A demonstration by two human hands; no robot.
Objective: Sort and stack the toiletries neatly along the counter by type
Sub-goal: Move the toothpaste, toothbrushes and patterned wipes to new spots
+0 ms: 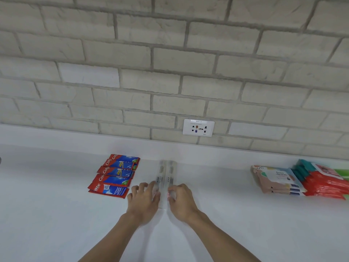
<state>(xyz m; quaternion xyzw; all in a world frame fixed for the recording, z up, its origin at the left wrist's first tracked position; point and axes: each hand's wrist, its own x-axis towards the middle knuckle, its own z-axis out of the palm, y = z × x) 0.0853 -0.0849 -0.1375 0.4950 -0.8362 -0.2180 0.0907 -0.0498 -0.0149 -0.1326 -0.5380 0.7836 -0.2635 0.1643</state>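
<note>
White counter (56,214) runs left to right under a pale brick wall (170,63), with a wall socket (198,128) just above the back edge. Far right: wet-wipe packs already grouped, a beige stack (277,181) touching a red stack (324,182). Left of centre: Colgate toothpaste boxes (115,174), overlapped in a slanted row. Centre: two slim pale packs side by side, probably wrapped toothbrushes, print too blurred to read. The left slim pack (160,171) and right slim pack (171,172) are close to touching, with their long axes pointing straight away from the person toward the wall. Both hands sit at the near ends, one per pack. The left hand (144,199) is on the outer side of its pack, fingers (143,186) bent and slightly spread, tips on or against the pack edge; can't tell if it actually grips. The right hand (182,200) is on the outer side of the other pack, and its thumb and forefinger look to pinch the near end. Key relation: the packs lie between the hands and extend forward from the fingertips, so each hand is nearest its own pack. Likely step: squaring the pair parallel, so the next move needs an inward squeeze, with the far ends liable to swing out.
</note>
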